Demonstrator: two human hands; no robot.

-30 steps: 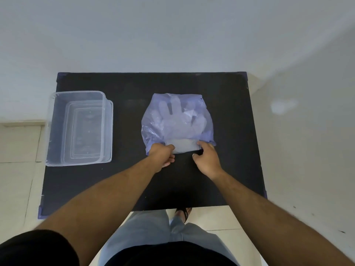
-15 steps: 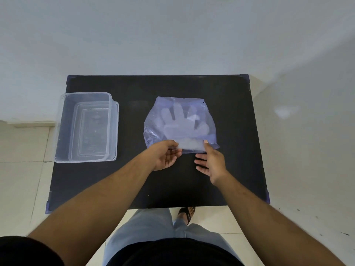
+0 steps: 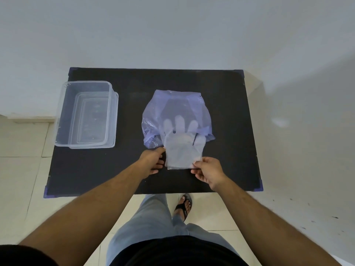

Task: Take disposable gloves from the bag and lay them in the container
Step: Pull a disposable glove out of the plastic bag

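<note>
Glove lay half out of bag, long way pointing toward person | right hand pinched its near edge | left hand closed on bag mouth | container sat well off left, nearer left hand.

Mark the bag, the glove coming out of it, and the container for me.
bag (image 3: 172,104): head view, on its upper film.
glove (image 3: 182,152): head view, on the cuff.
container (image 3: 84,83): head view, on its far rim.

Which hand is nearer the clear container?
Left. The left hand sits at the bag's mouth, right of the container; the right hand is farther right, pinching the glove's cuff.
</note>
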